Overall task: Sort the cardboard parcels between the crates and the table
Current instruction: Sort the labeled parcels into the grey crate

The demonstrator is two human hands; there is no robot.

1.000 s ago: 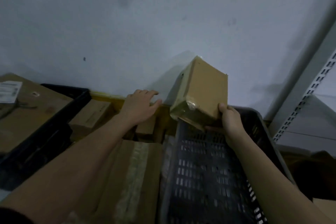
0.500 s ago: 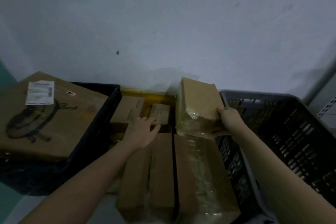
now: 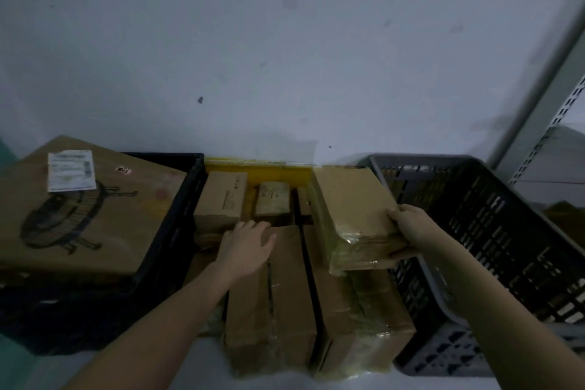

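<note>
My right hand (image 3: 411,228) grips the near right corner of a taped cardboard parcel (image 3: 351,212), which lies tilted over a long parcel (image 3: 357,317) on the table. My left hand (image 3: 247,247) rests with straight fingers on the far end of another long parcel (image 3: 272,304) beside it. Two small parcels (image 3: 221,196) (image 3: 273,199) stand further back, against a yellow strip at the wall. A grey crate (image 3: 474,231) stands at the right, a black crate (image 3: 171,231) at the left.
A large flat box (image 3: 85,215) with a white label and a black drawing lies across the black crate. The pale wall (image 3: 285,57) rises right behind everything. A metal shelf upright (image 3: 544,117) stands at the far right.
The parcel in my right hand has come down from above the grey crate's edge and leftwards onto the long parcels. My left hand has drawn back from the small parcels onto a long parcel.
</note>
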